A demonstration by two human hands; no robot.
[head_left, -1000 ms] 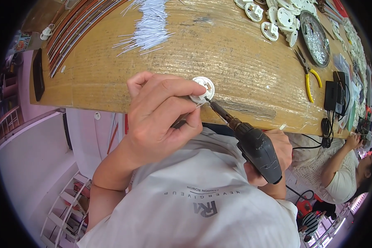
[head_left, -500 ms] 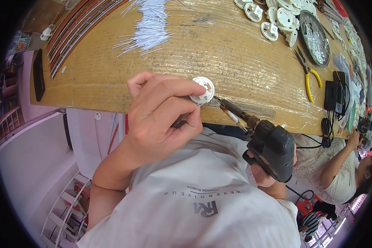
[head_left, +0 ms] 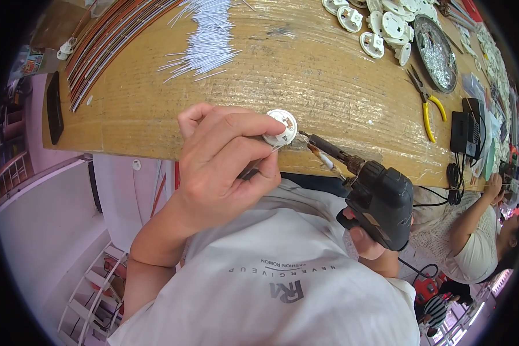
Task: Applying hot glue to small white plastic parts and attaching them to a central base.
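From afar, my left hand [head_left: 228, 158] pinches the white disc [head_left: 289, 119] over the surface's [head_left: 328, 86] near edge, apparently to steady it. My right hand [head_left: 368, 243] wraps the soldering gun [head_left: 382, 202], tip [head_left: 304, 134] just beside.

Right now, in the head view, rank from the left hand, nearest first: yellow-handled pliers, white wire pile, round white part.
1. Round white part: in the left hand, at its fingertips.
2. White wire pile: on the table, ahead of the hand.
3. Yellow-handled pliers: well over to the right on the table.
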